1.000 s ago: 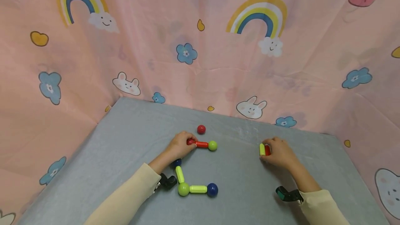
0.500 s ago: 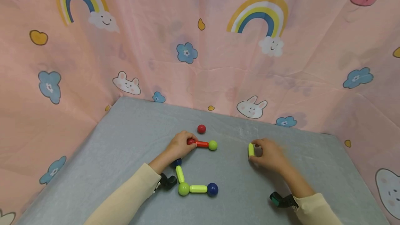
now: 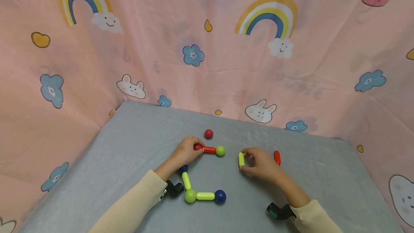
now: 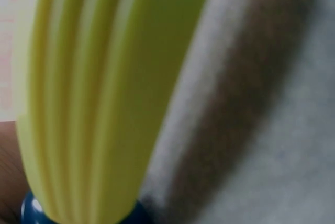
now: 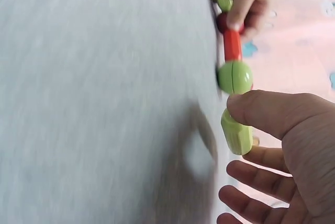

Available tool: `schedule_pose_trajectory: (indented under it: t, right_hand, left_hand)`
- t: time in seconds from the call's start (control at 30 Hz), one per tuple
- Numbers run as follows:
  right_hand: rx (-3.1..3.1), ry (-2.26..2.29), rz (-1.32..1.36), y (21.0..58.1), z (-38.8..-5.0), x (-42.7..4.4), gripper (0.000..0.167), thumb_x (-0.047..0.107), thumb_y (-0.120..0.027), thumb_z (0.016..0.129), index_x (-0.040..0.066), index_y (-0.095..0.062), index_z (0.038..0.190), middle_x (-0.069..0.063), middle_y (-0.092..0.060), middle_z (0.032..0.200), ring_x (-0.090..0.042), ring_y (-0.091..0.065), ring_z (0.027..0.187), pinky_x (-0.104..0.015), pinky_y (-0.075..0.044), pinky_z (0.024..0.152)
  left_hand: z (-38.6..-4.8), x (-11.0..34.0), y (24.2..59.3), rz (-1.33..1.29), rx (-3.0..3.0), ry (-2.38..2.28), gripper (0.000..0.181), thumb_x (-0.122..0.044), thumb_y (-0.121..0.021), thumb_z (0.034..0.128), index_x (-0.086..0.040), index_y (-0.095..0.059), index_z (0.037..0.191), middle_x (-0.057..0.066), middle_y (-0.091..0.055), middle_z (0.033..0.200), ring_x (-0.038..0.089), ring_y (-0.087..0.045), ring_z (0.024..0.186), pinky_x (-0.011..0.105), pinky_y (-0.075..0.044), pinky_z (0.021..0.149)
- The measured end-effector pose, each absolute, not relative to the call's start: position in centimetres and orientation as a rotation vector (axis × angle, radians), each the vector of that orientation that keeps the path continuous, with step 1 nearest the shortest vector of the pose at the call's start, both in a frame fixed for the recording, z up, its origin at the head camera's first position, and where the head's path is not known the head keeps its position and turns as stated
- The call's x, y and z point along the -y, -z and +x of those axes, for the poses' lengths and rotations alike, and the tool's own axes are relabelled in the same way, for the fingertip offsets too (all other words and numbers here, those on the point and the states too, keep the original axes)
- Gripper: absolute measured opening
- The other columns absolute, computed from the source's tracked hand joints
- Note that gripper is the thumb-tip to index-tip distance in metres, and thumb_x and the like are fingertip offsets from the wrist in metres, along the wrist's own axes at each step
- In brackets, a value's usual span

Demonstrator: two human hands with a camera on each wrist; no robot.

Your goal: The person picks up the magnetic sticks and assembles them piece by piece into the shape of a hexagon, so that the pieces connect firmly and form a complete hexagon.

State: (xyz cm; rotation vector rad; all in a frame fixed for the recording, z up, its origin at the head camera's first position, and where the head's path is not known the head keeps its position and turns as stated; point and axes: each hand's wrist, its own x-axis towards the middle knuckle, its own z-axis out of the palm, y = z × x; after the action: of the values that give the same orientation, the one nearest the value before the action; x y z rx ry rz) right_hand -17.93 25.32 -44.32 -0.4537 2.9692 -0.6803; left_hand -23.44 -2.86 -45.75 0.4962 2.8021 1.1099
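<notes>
My left hand [image 3: 187,151] pinches the red ball [image 3: 197,147] at the left end of a red stick [image 3: 209,149], whose other end carries a green ball [image 3: 220,150]. My right hand [image 3: 262,164] holds a yellow-green stick [image 3: 241,159] between thumb and index finger, to the right of that green ball. In the right wrist view the held stick [image 5: 238,136] shows under the thumb, other fingers spread. A yellow-green stick [image 4: 99,88] fills much of the left wrist view, a dark blue ball [image 4: 35,211] at its lower end.
Nearer the front lie a dark blue ball [image 3: 220,197], a yellow-green stick [image 3: 205,196], a green ball [image 3: 190,196], another stick [image 3: 186,181] and a blue ball [image 3: 183,169], joined. A loose red ball [image 3: 208,134] lies behind; a red stick [image 3: 277,157] lies right of my right hand.
My right hand has moved left with the yellow-green stick, and the red stick beside it now lies behind on the table. The left hand has stayed in place.
</notes>
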Motion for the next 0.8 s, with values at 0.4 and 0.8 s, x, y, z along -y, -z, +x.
schedule_pose_trajectory:
  t: [0.4,0.8]
  right_hand:
    - [-2.945,0.672,-0.56,43.9,-17.6,-21.1,0.049,0.03,-0.081,0.075,0.01,-0.065,0.116,0.0,-0.065,0.1,-0.013,-0.058,0.089,-0.033,-0.052,0.079]
    - [-2.928,0.751,-0.571,44.1,-17.9,-20.1,0.05,0.026,-0.082,0.075,0.008,-0.063,0.118,0.001,-0.065,0.099,-0.011,-0.058,0.089,-0.032,-0.053,0.079]
  left_hand:
    - [-23.4,2.7,46.0,0.489,-2.819,-1.123,0.01,-0.015,-0.072,0.0842,-0.013,-0.074,0.094,0.004,-0.06,0.089,0.015,-0.048,0.077,0.025,-0.038,0.065]
    - [-23.3,2.7,45.9,0.49,-2.823,-1.13,0.011,-0.015,-0.072,0.0839,-0.012,-0.074,0.094,0.004,-0.06,0.09,0.016,-0.048,0.077,0.025,-0.038,0.065]
